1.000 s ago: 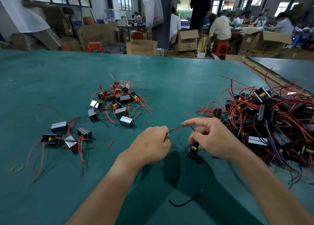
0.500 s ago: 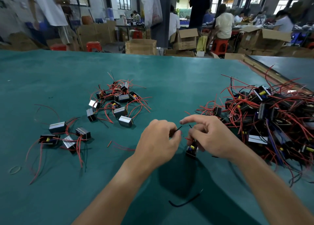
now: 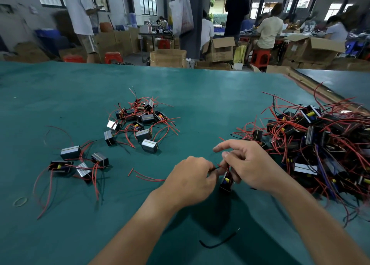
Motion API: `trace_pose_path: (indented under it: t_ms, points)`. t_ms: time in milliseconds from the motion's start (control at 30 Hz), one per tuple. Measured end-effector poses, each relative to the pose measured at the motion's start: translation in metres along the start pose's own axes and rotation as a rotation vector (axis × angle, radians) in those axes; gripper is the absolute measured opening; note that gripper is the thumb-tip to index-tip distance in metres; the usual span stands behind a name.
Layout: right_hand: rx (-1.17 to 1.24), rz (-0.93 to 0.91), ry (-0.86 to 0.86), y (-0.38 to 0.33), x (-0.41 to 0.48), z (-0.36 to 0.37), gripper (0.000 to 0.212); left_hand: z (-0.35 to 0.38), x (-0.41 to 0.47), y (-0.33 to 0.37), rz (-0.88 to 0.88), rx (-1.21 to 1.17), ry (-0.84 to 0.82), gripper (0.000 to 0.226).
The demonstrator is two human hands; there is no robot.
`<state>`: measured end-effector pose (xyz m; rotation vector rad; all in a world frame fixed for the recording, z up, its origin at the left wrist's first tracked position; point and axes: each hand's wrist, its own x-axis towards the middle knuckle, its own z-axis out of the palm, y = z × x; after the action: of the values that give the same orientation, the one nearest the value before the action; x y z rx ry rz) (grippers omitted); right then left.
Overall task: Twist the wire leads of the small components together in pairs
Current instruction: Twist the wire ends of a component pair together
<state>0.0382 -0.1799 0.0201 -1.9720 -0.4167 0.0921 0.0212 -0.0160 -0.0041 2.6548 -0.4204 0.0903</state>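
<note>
Both bare forearms reach in from the lower edge of the frame and meet at its centre. The left hand (image 3: 192, 176) is curled, knuckles up, fingers pinched together. The right hand (image 3: 247, 164) faces it, index finger extended leftward, the others bent inward.

Left hand (image 3: 193, 179) hides its fingertips and the lead ends pinched there. Right hand (image 3: 247, 165) covers most of the component (image 3: 227, 181). Right of the fingers, the pile (image 3: 320, 144) runs off-frame; background figures are blurred.
</note>
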Motion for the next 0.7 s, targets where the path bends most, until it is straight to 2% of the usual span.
trace_pose_path:
  t_ms: [133, 267, 367, 500, 633, 700]
  points:
    - [0.009, -0.021, 0.011, 0.001, 0.001, -0.001, 0.024, 0.001, 0.003, -0.003, 0.040, -0.027, 0.017, 0.018]
    - [0.002, -0.014, 0.014, 0.001, 0.001, -0.001, 0.025, 0.004, 0.006, -0.009, -0.021, -0.014, 0.037, 0.029]
    - [-0.007, -0.008, 0.013, 0.002, 0.001, -0.001, 0.026, 0.006, 0.006, -0.010, -0.069, -0.067, 0.047, 0.023]
    - [-0.015, 0.013, 0.030, 0.004, 0.002, -0.002, 0.028, 0.009, 0.007, -0.012, -0.047, -0.096, 0.128, 0.035]
    - [-0.072, -0.006, 0.058, 0.008, 0.003, -0.002, 0.030, 0.001, 0.004, -0.009, 0.042, -0.121, 0.297, 0.017]
    - [-0.128, -0.041, 0.096, 0.010, 0.004, -0.003, 0.028, -0.002, 0.003, -0.006, 0.060, -0.152, 0.271, 0.013]
